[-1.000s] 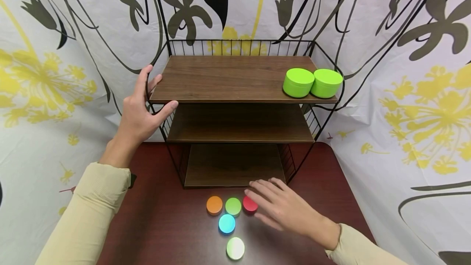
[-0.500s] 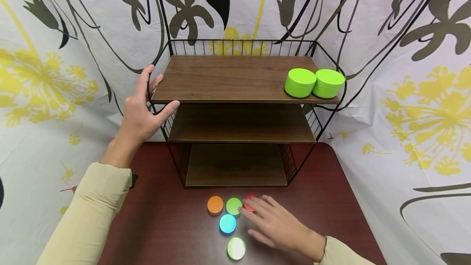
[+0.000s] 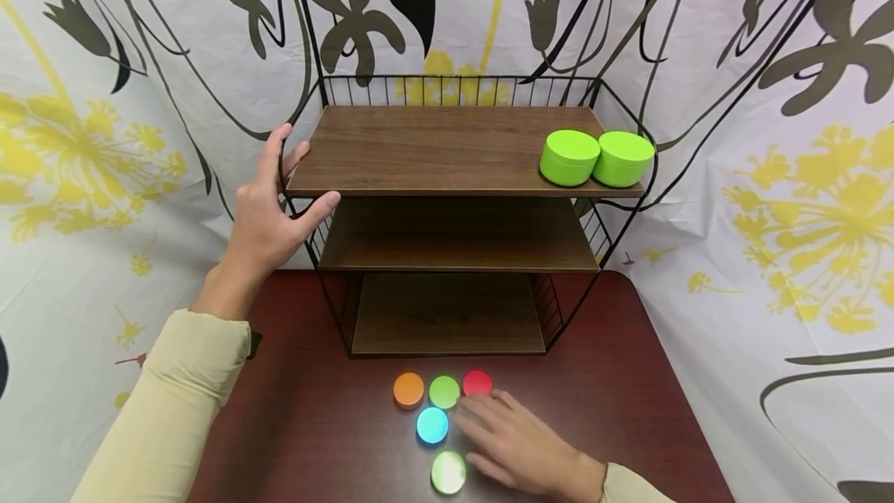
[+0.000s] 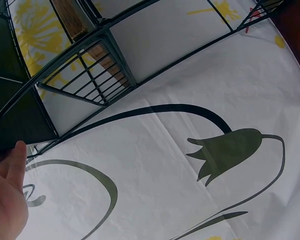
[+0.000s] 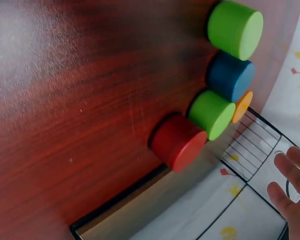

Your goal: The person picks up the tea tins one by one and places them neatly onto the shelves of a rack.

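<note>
My left hand (image 3: 261, 212) grips the left side of a wire-framed shelf rack (image 3: 447, 152), thumb at the top board's front edge. In the left wrist view only a part of this hand (image 4: 10, 192) shows, beside the dark frame. My right hand (image 3: 513, 441), palm down, hovers over the table with its fingers spread and holds nothing. Close by its fingertips are a red round container (image 3: 478, 383), a green one (image 3: 444, 392), a blue one (image 3: 432, 426) and a pale green one (image 3: 448, 473). An orange container (image 3: 408, 390) sits left of the green one.
Two bright green round containers, a left one (image 3: 569, 157) and a right one (image 3: 624, 159), stand side by side at the top board's right end. Below are a middle board (image 3: 457, 233) and a bottom board (image 3: 447, 315). Patterned white cloth (image 3: 698, 200) surrounds the dark red table (image 3: 307, 410).
My right hand has moved left and nearer to me, passing over the red container, which is now mostly uncovered. The left hand keeps its hold on the rack. The containers have stayed put.
</note>
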`<move>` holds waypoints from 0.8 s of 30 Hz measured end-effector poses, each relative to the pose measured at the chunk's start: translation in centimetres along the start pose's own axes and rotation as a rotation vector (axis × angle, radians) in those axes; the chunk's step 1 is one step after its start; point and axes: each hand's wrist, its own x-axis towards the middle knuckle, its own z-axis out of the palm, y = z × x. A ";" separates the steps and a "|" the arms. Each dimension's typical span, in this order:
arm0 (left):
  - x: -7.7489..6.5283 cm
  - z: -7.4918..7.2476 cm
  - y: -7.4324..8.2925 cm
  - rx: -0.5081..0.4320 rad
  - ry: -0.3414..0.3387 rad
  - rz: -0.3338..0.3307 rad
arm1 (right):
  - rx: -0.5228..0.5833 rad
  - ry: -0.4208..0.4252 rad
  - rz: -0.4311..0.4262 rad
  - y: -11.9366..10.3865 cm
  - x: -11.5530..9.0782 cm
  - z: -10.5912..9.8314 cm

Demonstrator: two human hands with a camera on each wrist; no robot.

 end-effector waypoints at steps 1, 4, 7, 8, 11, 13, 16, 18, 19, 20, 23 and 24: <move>0.0 0.0 0.0 0.001 0.001 0.001 | 0.011 -0.007 0.004 -0.1 -0.1 0.2; 0.0 0.0 0.0 0.004 0.006 0.004 | 0.031 -0.027 0.002 -0.5 -0.1 0.8; 0.0 0.0 0.0 0.007 0.008 0.005 | 0.025 -0.028 -0.034 -0.9 -0.2 1.4; 0.0 0.0 0.1 0.007 0.007 0.005 | 0.012 -0.023 -0.048 -1.0 -0.2 1.6; 0.0 0.1 0.1 0.008 0.002 -0.003 | -0.031 -0.013 -0.082 -1.2 -0.4 2.2; -0.1 0.1 0.0 0.011 0.004 -0.006 | -0.048 -0.021 -0.091 -1.3 -0.4 2.5; -0.1 0.1 0.0 0.014 0.010 -0.006 | -0.052 -0.049 -0.096 -1.4 -0.6 2.9; -0.1 0.1 0.0 0.013 0.015 -0.003 | -0.034 -0.068 -0.095 -1.6 -0.6 3.2; -0.1 0.1 0.0 0.011 0.016 -0.001 | -0.022 -0.077 -0.092 -1.7 -0.6 3.4; -0.1 0.1 0.0 0.010 0.016 0.000 | -0.011 -0.081 -0.092 -1.8 -0.6 3.6; -0.1 0.1 -0.1 0.009 0.014 0.002 | 0.011 -0.094 -0.100 -2.0 -0.7 4.1; -0.1 0.1 -0.1 0.009 0.015 0.003 | 0.010 -0.098 -0.106 -2.1 -0.7 4.3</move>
